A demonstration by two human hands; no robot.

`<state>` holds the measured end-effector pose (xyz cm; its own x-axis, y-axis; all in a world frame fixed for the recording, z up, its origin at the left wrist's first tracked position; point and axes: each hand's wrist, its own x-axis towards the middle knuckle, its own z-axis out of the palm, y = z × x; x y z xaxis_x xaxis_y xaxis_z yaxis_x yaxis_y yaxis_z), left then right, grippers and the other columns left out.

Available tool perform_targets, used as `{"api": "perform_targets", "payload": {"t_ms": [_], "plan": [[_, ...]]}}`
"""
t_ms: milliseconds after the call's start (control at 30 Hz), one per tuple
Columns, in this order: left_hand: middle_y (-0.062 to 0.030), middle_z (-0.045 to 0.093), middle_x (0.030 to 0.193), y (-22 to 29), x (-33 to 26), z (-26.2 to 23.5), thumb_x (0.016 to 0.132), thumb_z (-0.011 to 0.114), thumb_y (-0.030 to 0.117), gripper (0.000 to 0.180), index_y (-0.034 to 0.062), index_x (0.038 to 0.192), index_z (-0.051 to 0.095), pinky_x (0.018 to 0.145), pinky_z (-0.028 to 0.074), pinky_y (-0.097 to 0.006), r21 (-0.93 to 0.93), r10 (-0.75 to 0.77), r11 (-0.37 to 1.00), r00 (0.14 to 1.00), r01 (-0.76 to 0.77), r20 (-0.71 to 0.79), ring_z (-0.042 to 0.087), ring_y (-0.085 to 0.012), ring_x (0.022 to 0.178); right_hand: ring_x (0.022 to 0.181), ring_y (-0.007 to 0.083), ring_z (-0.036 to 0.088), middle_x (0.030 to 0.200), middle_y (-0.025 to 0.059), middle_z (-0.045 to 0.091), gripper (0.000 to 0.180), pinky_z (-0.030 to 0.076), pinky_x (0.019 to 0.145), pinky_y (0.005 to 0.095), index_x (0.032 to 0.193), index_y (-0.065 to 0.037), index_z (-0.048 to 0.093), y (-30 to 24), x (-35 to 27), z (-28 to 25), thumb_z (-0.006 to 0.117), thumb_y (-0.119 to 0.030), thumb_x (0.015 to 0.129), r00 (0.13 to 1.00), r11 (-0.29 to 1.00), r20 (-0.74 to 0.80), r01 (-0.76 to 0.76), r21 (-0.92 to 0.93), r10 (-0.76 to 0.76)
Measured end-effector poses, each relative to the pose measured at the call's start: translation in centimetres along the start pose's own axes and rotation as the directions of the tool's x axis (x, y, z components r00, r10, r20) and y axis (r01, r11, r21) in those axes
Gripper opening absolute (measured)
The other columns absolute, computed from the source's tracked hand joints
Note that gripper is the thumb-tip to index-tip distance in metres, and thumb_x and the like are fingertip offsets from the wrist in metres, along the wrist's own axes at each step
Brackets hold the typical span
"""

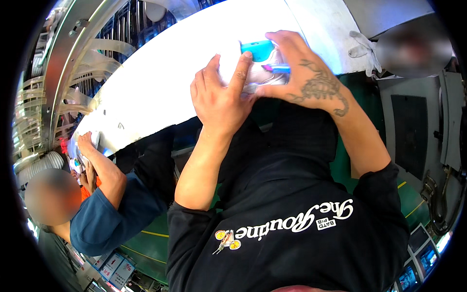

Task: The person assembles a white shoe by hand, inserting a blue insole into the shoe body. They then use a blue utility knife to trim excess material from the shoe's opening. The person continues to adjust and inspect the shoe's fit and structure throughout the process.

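A white, creased piece [255, 76] with a smooth teal panel [258, 50] lies on the white tabletop between my hands; its exact kind is hard to make out in the glare. My left hand [216, 102] grips its left side, with the index finger pressing on the lower edge of the teal panel. From the right, my right hand [311, 73] curls around it, thumb low and fingers up by the teal panel. A narrow blue strip [280, 68] with a magenta tip shows inside the right hand's grip. I cannot tell whether it belongs to the piece.
The long white table [160, 78] curves off to the left, where a co-worker [112, 209] in a dark blue shirt handles a whitish item. A white glove [364, 51] hangs at the right edge. Metal rails [63, 63] run beyond the table; a grey cabinet [413, 126] stands at right.
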<state>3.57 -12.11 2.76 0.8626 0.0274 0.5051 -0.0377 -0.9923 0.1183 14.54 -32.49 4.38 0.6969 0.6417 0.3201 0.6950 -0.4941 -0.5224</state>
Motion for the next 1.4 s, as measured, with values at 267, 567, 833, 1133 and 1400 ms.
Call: {"api": "perform_targets", "payload": {"t_ms": [267,567,833,1133,1400], "plan": [[-0.0196,0.064,0.137,0.2,0.9,-0.4,0.06,0.105,0.029,0.102,0.0378,0.153,0.064,0.096,0.055,-0.05,0.012,0.003,1.0,0.998,-0.003,0.069,0.065,-0.0355,0.12,0.127,0.0368,0.07,0.146,0.0211,0.061,0.099,0.061,0.101,0.0449,0.155,-0.007,0.049,-1.5,1.4,0.9,0.091,-0.059,0.082,0.968,0.985,0.183,-0.166,-0.039,0.171],[-0.0257,0.056,0.152,-0.7,2.7,-2.1,0.064,0.103,0.04,0.1,0.0314,0.153,0.06,0.111,0.046,-0.055,0.004,0.081,0.996,0.966,-0.085,0.244,0.057,-0.0431,0.137,0.095,0.022,0.072,0.113,0.0059,0.073,0.04,0.06,0.084,0.0357,0.12,-0.007,0.071,3.0,4.5,-2.3,0.079,-0.043,0.103,0.994,0.954,-0.04,-0.082,0.289,0.097],[-0.0239,0.051,0.16,2.9,2.5,0.0,0.069,0.101,0.05,0.09,0.0154,0.144,0.065,0.114,0.043,-0.06,0.05,0.078,0.995,0.988,-0.085,0.133,0.05,-0.0464,0.146,0.053,0.0108,0.046,0.073,-0.0001,0.052,0.04,0.041,0.052,0.0284,0.088,-0.014,0.053,-1.3,5.0,0.8,0.058,-0.044,0.115,0.946,-0.012,0.102,-0.103,0.995,0.307],[-0.0179,0.059,0.153,1.4,1.3,1.2,0.058,0.103,0.041,0.078,0.0218,0.129,0.075,0.104,0.047,-0.057,-0.035,0.102,0.994,0.994,-0.103,-0.033,0.06,-0.045,0.133,0.048,0.0117,0.047,0.066,0.0013,0.051,0.046,0.044,0.048,0.0277,0.083,-0.011,0.056,-2.4,9.3,-0.9,0.073,-0.047,0.105,0.847,0.521,0.475,-0.524,0.674,0.237],[-0.0186,0.059,0.154,2.4,2.2,0.9,0.066,0.102,0.051,0.085,0.0192,0.138,0.07,0.105,0.048,-0.057,-0.014,0.103,0.995,0.995,-0.103,-0.005,0.06,-0.0423,0.136,0.049,0.0095,0.04,0.068,-0.0019,0.046,0.046,0.036,0.049,0.0294,0.078,-0.016,0.047,0.5,5.2,-1.1,0.067,-0.042,0.109,0.817,-0.18,0.311,-0.255,0.95,0.486]]}}
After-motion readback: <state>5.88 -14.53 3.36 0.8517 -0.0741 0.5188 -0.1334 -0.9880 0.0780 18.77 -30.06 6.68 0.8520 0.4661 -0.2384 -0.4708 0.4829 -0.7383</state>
